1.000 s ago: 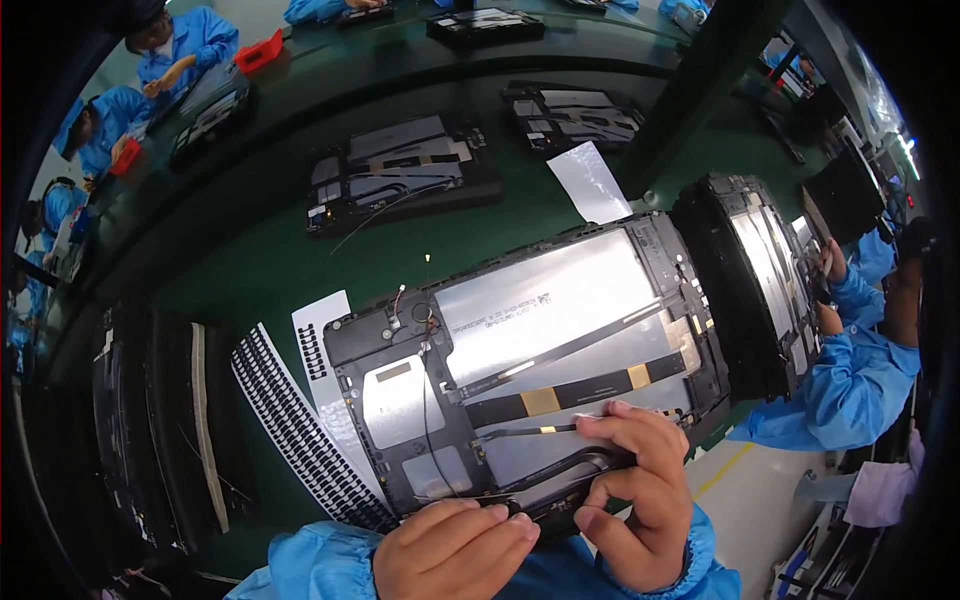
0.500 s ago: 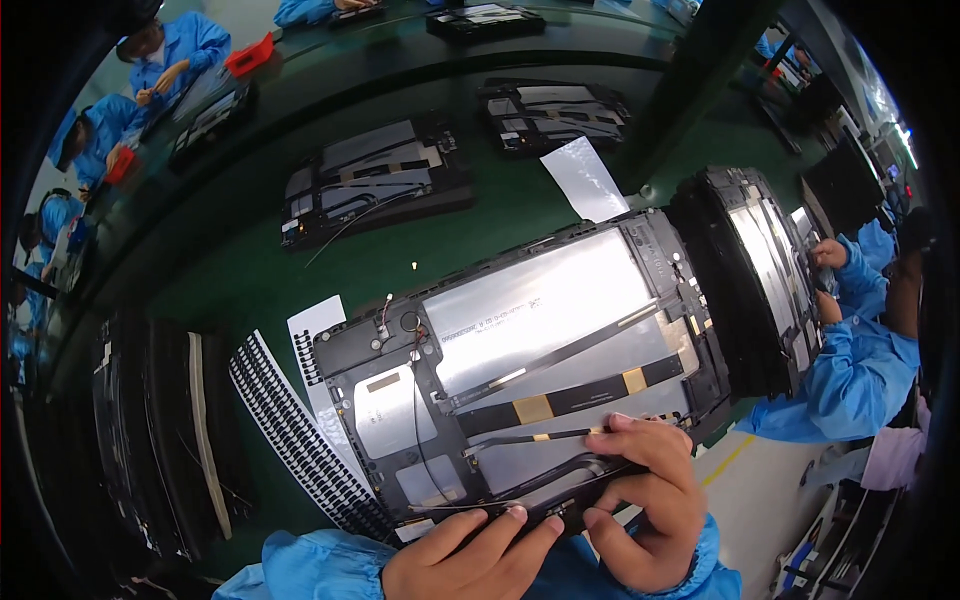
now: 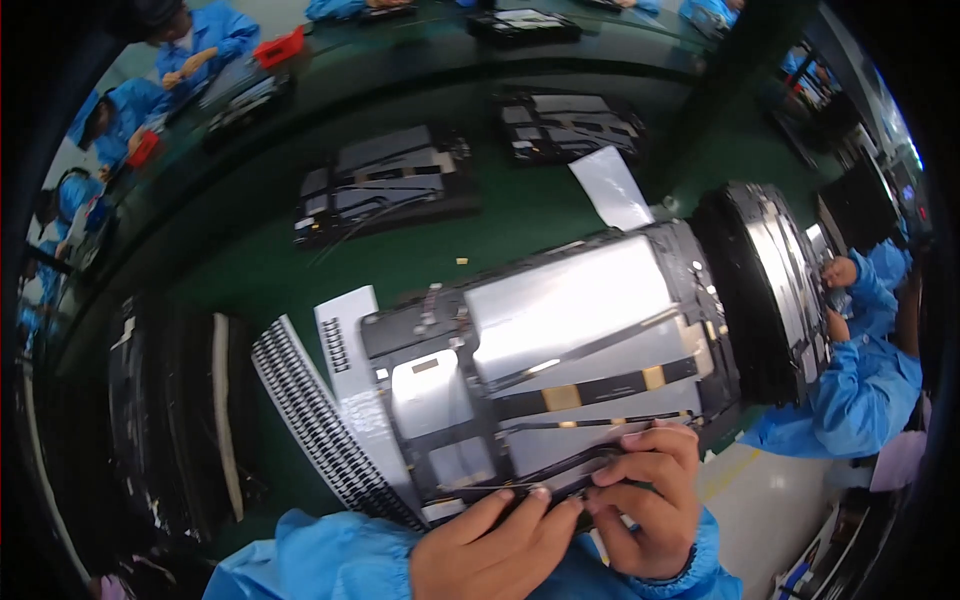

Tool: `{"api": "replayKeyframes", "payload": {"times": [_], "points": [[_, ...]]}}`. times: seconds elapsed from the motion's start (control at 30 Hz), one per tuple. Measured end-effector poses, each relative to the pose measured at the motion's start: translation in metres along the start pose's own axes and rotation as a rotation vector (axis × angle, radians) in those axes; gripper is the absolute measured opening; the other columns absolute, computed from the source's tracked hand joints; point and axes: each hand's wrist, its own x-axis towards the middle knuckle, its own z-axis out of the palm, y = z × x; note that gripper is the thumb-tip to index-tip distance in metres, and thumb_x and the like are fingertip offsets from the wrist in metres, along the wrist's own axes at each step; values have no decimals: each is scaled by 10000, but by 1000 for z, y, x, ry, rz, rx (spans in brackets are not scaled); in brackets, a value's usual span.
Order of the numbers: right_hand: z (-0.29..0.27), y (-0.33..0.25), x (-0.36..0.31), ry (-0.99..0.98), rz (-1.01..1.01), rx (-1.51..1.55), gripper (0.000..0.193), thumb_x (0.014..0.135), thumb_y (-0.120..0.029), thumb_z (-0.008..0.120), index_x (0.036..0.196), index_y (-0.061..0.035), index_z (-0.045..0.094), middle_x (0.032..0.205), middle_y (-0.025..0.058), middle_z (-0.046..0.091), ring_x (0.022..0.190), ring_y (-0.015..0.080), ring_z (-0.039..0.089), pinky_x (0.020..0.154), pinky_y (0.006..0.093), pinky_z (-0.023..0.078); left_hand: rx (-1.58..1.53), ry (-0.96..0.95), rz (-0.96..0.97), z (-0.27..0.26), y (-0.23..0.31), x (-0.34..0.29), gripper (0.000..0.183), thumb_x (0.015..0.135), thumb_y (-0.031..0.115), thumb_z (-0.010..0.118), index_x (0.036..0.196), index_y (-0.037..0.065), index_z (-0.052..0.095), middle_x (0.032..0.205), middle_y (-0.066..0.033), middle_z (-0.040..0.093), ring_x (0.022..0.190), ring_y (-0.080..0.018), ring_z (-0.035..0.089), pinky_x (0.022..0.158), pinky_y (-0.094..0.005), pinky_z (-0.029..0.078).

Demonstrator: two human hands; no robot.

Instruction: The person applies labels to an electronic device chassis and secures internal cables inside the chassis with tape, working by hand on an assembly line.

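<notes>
An opened tablet (image 3: 590, 410) lies in front of me with its silver battery packs, black flat ribbon cables and gold patches exposed. A thin pale cable (image 3: 470, 488) runs along its near edge to the fingertips of my left hand (image 3: 490, 550). Those fingers are pressed close together on the cable at the edge, and the left thumb is hidden. Just to the right, my right hand (image 3: 652, 500) is curled over the same edge. Its thumb and fingertips are close together, and whatever lies between them is too small to make out.
Sheets with black strips (image 3: 325, 425) lie left of the tablet, beside stacked dark panels (image 3: 165, 420). A white sheet (image 3: 612, 188) and two more opened tablets (image 3: 385, 185) lie beyond. At right, a stack of tablets (image 3: 765, 290) stands before a co-worker's blue sleeves (image 3: 850, 390).
The whole view has shifted, so the tablet and bench appear farther right. Both hands stay at the near edge; my right fingers have drawn in closer to the edge and to my left fingertips.
</notes>
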Motion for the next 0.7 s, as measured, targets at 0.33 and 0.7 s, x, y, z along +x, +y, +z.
{"api": "replayKeyframes", "payload": {"times": [0.33,0.7], "points": [[27,-73,-20,-93,-145,213,91,687,-59,581,754,-28,527,849,128,542,837,279,514,685,352,407,-102,227,-179,-31,-36,-67,300,598,-54,562,879,36,616,828,-124,599,823,-275,572,733,-346,455],[266,-27,64,240,208,-257,78,690,-63,550,641,-10,518,667,121,462,642,283,509,560,351,423,164,257,-606,58,-169,-129,303,697,12,530,989,57,594,1035,-106,533,1002,-298,465,857,-405,350]]}}
